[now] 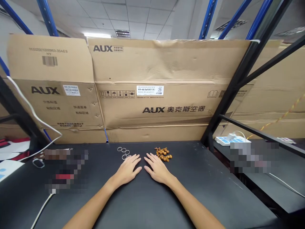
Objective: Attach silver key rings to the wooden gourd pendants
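Note:
My left hand (127, 170) lies palm down on the black table (147, 203), its fingers stretched out and the thumb pointing inward. Just beyond its fingertips are several thin metal rings (124, 149), and the nearest one is partly hidden by the fingers. My right hand (158, 169) rests flat in the same way, fingers extended, with a gap between the two hands. Close behind its fingertips sits a small pile of brown wooden-looking bead charms (164, 155) with cords. Neither hand holds anything.
Cardboard panels (154, 70) printed AUX stand along the back edge. At left lie a white cable (43, 206) and blurred-out items. Black metal posts (228, 79) rise at the right, with a white power strip (224, 141) on the neighbouring table.

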`<state>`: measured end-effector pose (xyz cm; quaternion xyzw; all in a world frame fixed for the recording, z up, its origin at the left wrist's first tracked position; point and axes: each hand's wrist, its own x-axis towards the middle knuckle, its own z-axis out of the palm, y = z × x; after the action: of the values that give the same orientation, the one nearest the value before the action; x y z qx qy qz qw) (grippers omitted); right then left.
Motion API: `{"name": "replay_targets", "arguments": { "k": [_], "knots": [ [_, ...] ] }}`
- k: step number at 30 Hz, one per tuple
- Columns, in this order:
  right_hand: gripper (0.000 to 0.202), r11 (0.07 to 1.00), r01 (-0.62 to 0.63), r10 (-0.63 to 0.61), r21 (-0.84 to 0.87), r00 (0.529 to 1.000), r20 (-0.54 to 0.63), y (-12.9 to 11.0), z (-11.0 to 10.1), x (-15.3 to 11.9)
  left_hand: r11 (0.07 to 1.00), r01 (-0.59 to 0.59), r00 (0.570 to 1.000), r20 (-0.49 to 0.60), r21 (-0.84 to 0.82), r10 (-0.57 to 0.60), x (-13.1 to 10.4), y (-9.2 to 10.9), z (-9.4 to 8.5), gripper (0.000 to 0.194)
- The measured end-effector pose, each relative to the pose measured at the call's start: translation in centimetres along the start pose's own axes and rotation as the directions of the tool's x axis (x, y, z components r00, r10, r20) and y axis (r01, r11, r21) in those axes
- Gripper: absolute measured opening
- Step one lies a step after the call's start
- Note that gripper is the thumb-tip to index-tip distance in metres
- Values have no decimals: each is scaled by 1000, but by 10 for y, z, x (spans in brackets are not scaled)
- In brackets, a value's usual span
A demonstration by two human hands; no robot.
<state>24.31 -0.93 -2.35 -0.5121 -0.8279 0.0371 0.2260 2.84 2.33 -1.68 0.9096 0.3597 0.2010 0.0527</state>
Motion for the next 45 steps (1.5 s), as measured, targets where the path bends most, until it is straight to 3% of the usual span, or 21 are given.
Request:
{"name": "replay_targets", "arguments": {
  "k": [20, 34, 39, 45],
  "knots": [
    [51, 998, -43, 40, 41, 996, 79, 6, -7, 3, 1000, 25, 999, 45, 15, -26, 0, 0, -4, 47],
    [50, 998, -41, 38, 40, 997, 66, 6, -6, 2, 1000, 9, 1000, 26, 26, -10, 0, 0, -3, 46],
    [47, 1000, -22, 22, 3, 1000, 21, 3, -5, 0, 999, -2, 1000, 1, 35, 2, -1, -1, -2, 45],
    [36, 979, -142, 113, -143, 975, -192, 10, -8, 2, 993, 93, 988, -129, 78, -82, -1, 0, 3, 47]
  ]
}}
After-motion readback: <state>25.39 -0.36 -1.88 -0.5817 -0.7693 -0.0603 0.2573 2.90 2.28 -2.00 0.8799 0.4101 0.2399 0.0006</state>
